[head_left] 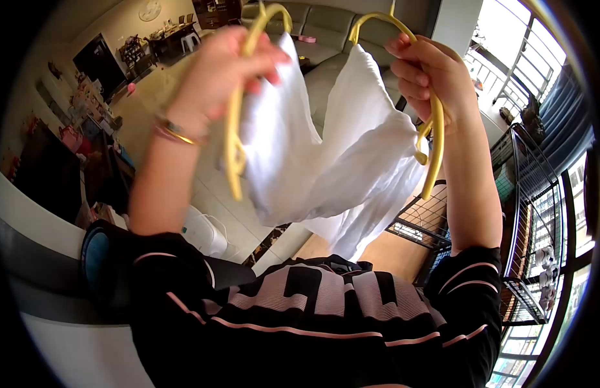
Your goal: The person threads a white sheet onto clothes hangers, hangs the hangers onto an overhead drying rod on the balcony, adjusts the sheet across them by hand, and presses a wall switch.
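Two yellow clothes hangers are held up side by side, one in each hand, with a white cloth garment (332, 149) draped between them. My left hand (232, 74), slightly blurred, is closed round the left clothes hanger (233, 139), its fingertips reaching to the garment's edge. Round the right clothes hanger (437, 142) my right hand (429, 74) is closed, fingers curled over the bar. The garment dips in a V between the hangers, and its lower end hangs loose in front of my chest. Both hanger tops reach the upper edge of the view.
A grey-green sofa (322, 26) stands beyond the hangers. On the right are a black wire rack (523, 213), a blue curtain (565, 103) and barred windows. A wire cage (419, 220) is low behind the garment. At lower left stands a white bin-like container (203, 233).
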{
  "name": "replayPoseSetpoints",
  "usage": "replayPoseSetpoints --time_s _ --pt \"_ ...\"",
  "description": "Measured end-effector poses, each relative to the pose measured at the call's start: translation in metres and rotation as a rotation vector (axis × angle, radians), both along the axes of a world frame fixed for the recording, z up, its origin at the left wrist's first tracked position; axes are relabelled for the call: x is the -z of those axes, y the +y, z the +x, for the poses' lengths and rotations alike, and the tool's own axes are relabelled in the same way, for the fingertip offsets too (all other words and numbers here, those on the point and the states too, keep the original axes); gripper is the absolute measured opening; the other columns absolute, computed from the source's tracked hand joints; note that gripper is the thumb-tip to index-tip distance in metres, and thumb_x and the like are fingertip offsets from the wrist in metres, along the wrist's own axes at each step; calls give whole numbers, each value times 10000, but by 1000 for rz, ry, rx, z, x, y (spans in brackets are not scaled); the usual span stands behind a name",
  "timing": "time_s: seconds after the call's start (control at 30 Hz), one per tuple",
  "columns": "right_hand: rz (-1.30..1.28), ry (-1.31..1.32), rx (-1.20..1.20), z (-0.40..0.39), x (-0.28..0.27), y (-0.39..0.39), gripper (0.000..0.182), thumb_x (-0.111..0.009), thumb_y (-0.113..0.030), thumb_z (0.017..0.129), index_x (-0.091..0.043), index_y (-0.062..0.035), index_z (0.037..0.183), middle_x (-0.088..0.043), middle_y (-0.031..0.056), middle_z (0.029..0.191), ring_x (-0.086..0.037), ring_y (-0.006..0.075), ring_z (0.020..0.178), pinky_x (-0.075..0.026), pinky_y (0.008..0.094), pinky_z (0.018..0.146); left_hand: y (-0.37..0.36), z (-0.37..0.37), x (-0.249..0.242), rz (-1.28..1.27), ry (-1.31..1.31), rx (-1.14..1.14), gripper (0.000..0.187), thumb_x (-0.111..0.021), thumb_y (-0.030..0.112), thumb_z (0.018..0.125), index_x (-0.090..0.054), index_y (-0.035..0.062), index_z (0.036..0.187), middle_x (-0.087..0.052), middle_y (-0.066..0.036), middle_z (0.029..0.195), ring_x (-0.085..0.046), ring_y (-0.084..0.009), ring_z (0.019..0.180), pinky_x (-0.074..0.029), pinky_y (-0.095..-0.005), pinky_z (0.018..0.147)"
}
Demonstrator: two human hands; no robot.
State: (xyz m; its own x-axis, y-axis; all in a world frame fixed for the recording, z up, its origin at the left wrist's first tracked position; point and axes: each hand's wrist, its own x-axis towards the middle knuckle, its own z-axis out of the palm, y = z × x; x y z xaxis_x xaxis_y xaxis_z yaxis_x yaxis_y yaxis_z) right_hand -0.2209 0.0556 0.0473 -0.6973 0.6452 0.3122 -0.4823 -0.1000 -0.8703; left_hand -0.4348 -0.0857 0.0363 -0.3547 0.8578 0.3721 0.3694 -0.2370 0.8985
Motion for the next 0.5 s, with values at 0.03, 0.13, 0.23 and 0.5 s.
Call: replayPoseSetpoints --time_s 0.03,0.13,0.23,0.5 --pt "25 -11 -5 -1 -2 0 67 -486 -22 827 -474 31 790 -392 33 546 -338 72 422 -279 197 356 7 4 20 23 -91 50 154 -570 91 863 -504 12 977 -597 -77 774 -518 -56 496 -375 -156 375" --pt "96 -59 63 -9 -10 5 71 -488 -3 812 -473 65 825 -407 48 580 -358 89 444 -298 225 380 4 13 65 -69 -215 159 191 -553 86 870 -481 2 1026 -587 -79 756 -493 -68 450 -361 -179 365" --pt "80 -78 117 -20 -5 17 78 -485 0 807 -473 74 828 -408 50 581 -361 91 446 -303 230 386 -2 25 101 -153 -313 175 221 -547 116 884 -473 -3 1054 -577 -70 734 -452 -61 407 -330 -183 351" --pt "20 -219 -39 -23 20 -2 77 -477 -37 837 -481 39 830 -429 37 579 -346 87 406 -282 224 356 33 59 163 -114 -59 143 929 -817 133 618 -232 -35 1319 -356 -175 1376 -401 -225 1226 -363 -330 995"
